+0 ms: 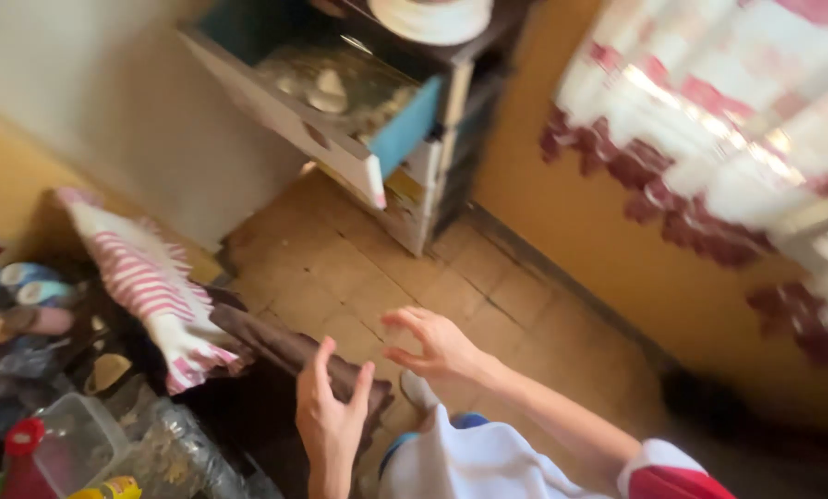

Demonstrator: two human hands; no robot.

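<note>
While both hands are raised over the tiled floor (340, 268) in the lower middle of the frame, nothing is held in either. The left hand (329, 416) is seen at the bottom centre, palm side turned inward, its fingers loosely spread and slightly curled, empty. Just behind and beside it, a dark brown cloth (284, 349) is draped over the edge of a cluttered surface; whether the cloth is touched by the fingers cannot be told. The right hand (437, 346) is held a little higher and to the right, fingers spread and bent, empty too, with the bare forearm running down to a white sleeve with a red cuff (658, 467).

Left of the brown cloth, a pink-and-white striped cloth (151, 282) is laid over the clutter. At the lower left, a clear plastic container (77, 434) and a red-capped bottle (26, 453) are seen. At the upper middle, a small cabinet with an open blue drawer (368, 120) is set against the wall, a white dish (432, 18) resting on top. At the upper right, a red-and-white patterned curtain (709, 139) is hung before the yellow wall (571, 240).
</note>
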